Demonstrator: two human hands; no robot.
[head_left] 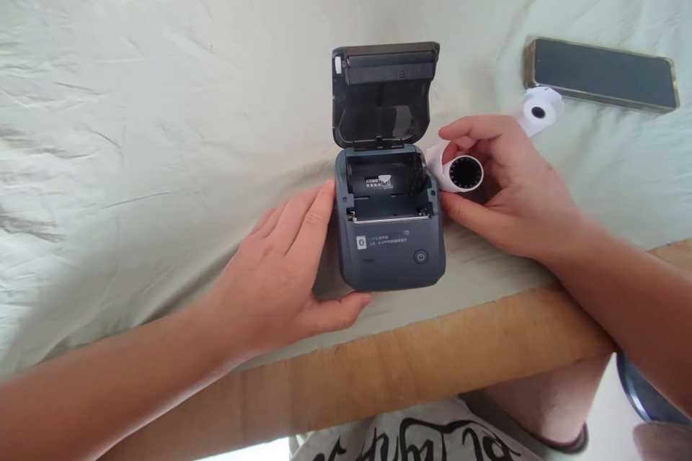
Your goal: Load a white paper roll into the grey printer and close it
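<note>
Two bare hands are at work around one dark blue label printer (392, 252), and we have it sitting squarely between them on the pale cloth (216, 86)! Its lid (383, 97) stands raised at the far edge, so we look straight down into the bay, where a printed label shows on the dark interior. Along the printer's left side we see the left hand (275, 259), unclenched, fingertips resting against the casing and thumb stretched to the near left corner. Over on the other flank, the right hand (519, 194) has a white paper roll (458, 173) in its grasp, thumb on the near side, fingers curled round the far side, its black core facing us. That roll is just beside the printer's right wall; whether they touch, we cannot tell. Beyond those knuckles we spot a second roll (540, 108), close by a dark-screened phone (605, 72). Nearest us runs a wooden table edge (422, 353), with lettered fabric (411, 436) below it.
</note>
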